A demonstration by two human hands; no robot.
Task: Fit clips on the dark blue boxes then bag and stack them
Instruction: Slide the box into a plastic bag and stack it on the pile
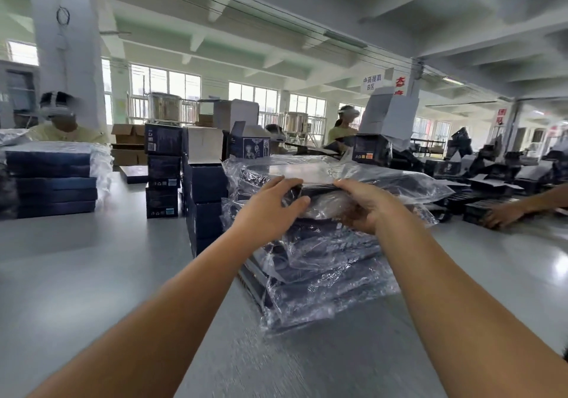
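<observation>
Hands meet at the near edge of the top bagged box (307, 171), which lies on a stack of bagged dark blue boxes (322, 262) on the grey table (92, 274). The left hand (270, 210) curls its fingers over the box's near left corner, thumb pressed into the loose plastic below, so it grips the box through the bag. The right hand (362, 204) clasps the near right part of the same edge, fingers on top and the rest wrapped under the crumpled plastic. Directly beneath the grip the stack leans a little, with clear plastic spilling out toward the person. Left of the gripping hands stand upright dark blue cartons (163, 170) in columns, and farther left another pile of flat blue boxes (55, 182) in plastic. Right of the grip, another person's hand (504, 216) rests on flat dark boxes at the table's far side. Beyond the grip, two people in pale yellow tops sit behind more cartons.
</observation>
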